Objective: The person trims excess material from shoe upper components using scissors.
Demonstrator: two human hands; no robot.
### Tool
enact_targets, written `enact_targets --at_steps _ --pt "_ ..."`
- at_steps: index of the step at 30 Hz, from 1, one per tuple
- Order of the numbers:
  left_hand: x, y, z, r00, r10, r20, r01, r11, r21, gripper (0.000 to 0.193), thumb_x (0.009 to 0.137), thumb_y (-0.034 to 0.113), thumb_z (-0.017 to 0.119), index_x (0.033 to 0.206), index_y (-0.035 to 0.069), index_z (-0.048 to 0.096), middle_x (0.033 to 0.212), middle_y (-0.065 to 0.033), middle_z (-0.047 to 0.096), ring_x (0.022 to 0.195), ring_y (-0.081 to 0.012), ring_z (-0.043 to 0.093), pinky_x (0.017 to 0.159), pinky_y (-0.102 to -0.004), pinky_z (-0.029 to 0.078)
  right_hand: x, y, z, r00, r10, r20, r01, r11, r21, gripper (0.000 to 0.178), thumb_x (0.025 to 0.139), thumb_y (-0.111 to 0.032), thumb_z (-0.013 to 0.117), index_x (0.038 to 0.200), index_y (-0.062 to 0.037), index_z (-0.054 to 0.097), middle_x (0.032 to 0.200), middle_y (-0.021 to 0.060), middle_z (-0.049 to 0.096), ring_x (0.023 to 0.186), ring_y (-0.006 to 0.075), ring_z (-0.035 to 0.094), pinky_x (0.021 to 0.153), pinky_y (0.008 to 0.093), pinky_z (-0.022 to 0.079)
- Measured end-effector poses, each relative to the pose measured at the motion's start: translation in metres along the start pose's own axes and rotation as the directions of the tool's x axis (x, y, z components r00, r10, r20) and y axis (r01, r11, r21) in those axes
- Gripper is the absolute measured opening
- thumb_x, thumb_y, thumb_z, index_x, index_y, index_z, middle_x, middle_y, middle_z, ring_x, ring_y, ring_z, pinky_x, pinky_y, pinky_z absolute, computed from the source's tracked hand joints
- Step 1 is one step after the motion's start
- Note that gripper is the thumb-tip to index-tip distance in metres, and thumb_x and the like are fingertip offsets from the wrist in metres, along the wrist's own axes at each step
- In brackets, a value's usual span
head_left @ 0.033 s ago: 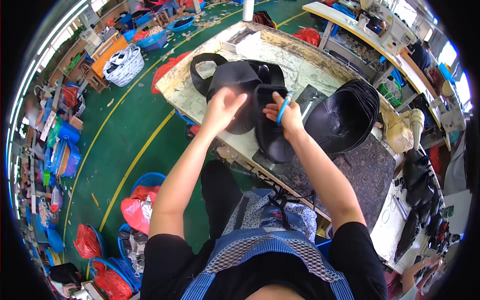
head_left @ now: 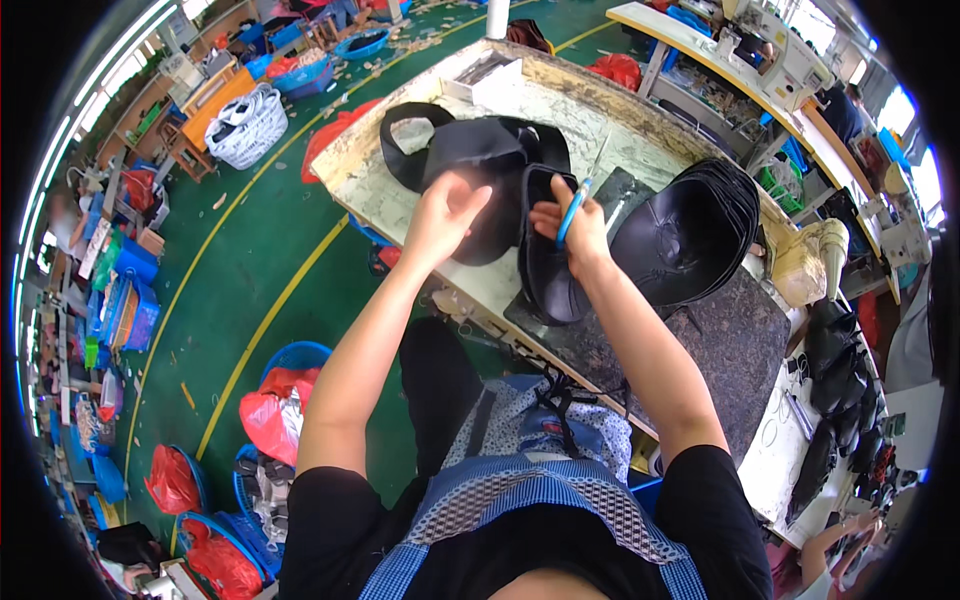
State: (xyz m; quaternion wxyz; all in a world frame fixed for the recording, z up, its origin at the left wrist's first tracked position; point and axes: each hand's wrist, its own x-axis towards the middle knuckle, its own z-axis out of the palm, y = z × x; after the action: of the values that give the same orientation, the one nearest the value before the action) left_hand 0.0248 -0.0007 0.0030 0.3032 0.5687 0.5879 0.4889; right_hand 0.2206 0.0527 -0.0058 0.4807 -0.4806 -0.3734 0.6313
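Observation:
Blue-handled scissors [head_left: 573, 213] sit in my right hand [head_left: 585, 238], the thin blades pointing away over the table. Beneath that hand stands a black leather shoe upper [head_left: 550, 290], its open top facing up; whether the fingers grip it cannot be told. My left hand [head_left: 445, 218] is over black leather pieces [head_left: 475, 148], thumb spread away from the fingers and nothing visible in its grasp. One of those pieces curls into a loop at the far left. To the right lies a nested stack of black shoe uppers [head_left: 705, 225].
The worktable [head_left: 350, 165] has a raised worn rim and a dark mat [head_left: 720, 350]. A white tray [head_left: 490, 85] is at its far end, a yellowish block [head_left: 797, 268] on the right. Baskets with red bags [head_left: 275, 425] stand on the floor at left.
The shoe upper under my right hand has shifted slightly right and turned, showing more of its opening. The scissors have tilted a little. My left hand has barely moved.

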Motion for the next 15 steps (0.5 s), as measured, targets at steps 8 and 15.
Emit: enact_targets --at_steps 8,15 --pt "-0.001 -0.004 0.033 0.985 0.152 -0.081 -0.144 0.985 0.095 0.036 0.084 0.03 0.072 0.099 0.003 0.054 0.1 -0.008 0.059 0.094 -0.018 0.06 0.081 -0.0314 0.049 0.014 0.01 0.024 0.998 0.017 -0.068 -0.012 0.997 0.079 0.038 0.088 -0.028 0.066 0.096 0.007 0.054 0.085 0.0195 0.064 0.07 0.0261 0.068 0.056 0.0322 0.057" --pt "-0.009 -0.004 0.029 0.968 -0.167 0.189 0.234 0.874 -0.425 0.023 0.084 0.012 0.067 0.1 0.008 0.051 0.094 -0.0013 0.057 0.088 -0.0082 0.057 0.071 -0.0249 0.048 0.02 0.014 0.005 0.989 0.085 -0.118 -0.03 0.911 0.41 0.032 0.085 -0.013 0.066 0.101 0.0082 0.049 0.093 0.0197 0.06 0.078 0.0322 0.068 0.067 0.0356 0.059"
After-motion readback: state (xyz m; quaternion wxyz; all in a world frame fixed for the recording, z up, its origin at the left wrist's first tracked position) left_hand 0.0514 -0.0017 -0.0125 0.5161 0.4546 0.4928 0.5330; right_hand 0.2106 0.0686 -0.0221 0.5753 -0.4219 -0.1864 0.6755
